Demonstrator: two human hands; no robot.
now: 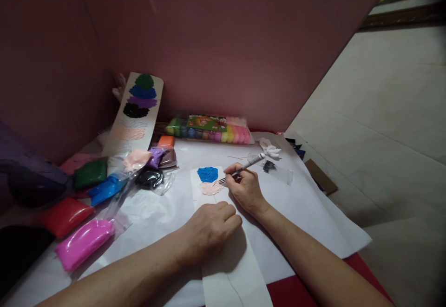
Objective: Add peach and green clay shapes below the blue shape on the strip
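My right hand [245, 188] pinches a fork [251, 161] with a striped handle. Its tines touch a pale peach patch of clay [211, 187] with a ridged surface. Just above that patch is a textured blue clay patch [207, 174]. Both patches are on a long white card strip [228, 274] with a thin line drawn down it. Resting over the strip, below the patches, my left hand [214, 225] is closed with its fingers curled. Whatever its fingers may hold is hidden.
At the left lie clay packets in pink [87, 244], red [68, 215], blue [108, 188] and black [149, 178]. A finished-looking card [137, 123] with coloured patches leans at the wall. A multicoloured clay pack [209, 129] lies behind; white clay [270, 148] sits right.
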